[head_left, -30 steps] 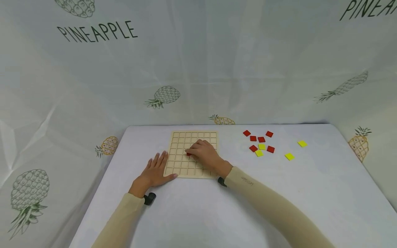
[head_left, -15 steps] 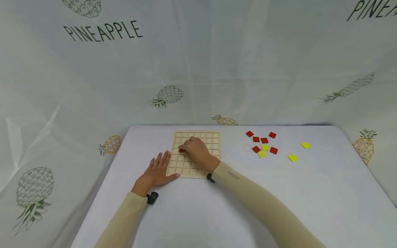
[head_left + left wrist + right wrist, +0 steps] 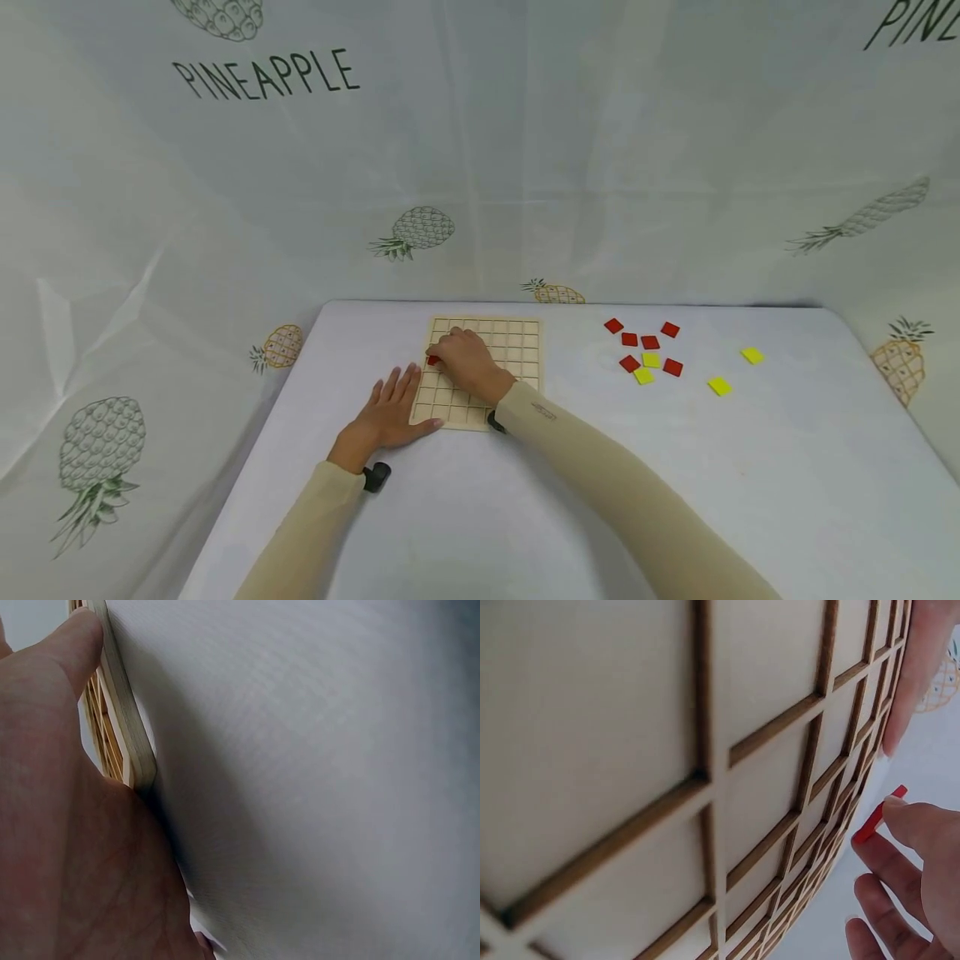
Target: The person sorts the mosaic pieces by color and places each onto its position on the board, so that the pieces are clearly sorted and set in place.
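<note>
A wooden grid board lies on the white table. My right hand is over the board's left part, pinching a red square tile near the left edge. In the right wrist view the red tile is between thumb and index finger of my right hand, tilted above the board. My left hand lies spread at the board's lower left corner, its thumb along the front edge. The left wrist view shows my left hand against the board's side.
Several loose red tiles and yellow tiles lie on the table to the right of the board. Behind the table hangs a pale cloth printed with pineapples.
My right hand has moved left across the board with the red tile, from near its middle to its left edge. My left hand keeps its place at the corner. The head view has shifted slightly.
</note>
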Motion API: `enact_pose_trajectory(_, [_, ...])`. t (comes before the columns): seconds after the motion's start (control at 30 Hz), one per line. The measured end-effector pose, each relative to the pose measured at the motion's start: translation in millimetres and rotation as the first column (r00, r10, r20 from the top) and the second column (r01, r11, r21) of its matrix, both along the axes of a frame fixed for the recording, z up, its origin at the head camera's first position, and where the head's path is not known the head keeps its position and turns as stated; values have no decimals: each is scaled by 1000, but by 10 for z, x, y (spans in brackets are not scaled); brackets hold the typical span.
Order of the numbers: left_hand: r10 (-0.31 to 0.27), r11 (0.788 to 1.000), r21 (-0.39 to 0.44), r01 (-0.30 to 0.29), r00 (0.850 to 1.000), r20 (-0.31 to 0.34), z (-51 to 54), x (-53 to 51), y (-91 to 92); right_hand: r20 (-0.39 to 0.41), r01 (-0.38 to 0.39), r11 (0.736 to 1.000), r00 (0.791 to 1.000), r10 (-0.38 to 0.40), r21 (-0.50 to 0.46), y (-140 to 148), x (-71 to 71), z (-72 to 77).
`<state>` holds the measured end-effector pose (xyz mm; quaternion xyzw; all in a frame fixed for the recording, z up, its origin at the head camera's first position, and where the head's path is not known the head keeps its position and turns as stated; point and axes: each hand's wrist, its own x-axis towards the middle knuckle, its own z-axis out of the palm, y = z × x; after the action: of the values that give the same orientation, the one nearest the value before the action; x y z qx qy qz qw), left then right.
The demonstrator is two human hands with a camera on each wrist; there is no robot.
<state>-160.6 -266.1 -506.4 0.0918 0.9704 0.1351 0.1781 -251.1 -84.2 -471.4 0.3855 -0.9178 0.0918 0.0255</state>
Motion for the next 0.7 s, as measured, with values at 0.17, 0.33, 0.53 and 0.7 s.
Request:
enact_pose_trajectory(0.17, [-8,1000,-10,8,1000,-10,-29,-7,-11,8,0,1000,1000,0,24,-68,-45,-52])
enact_pose_trajectory(0.33, [-2,1000,20,2,1000,-13,2,9,10,3,2,999,1000,-2,52,-94,-38,-56])
enact_pose_trajectory(0.53, [-7,1000,3,7,1000,-11,-26,-14,3,-2,8,998,1000,-8,55,-119,-13,-30])
enact_pose_trajectory(0.7, [-2,1000,-9,2,1000,-9,-26,-6,2,-11,10,997,1000,-10,75,-134,-3,-42])
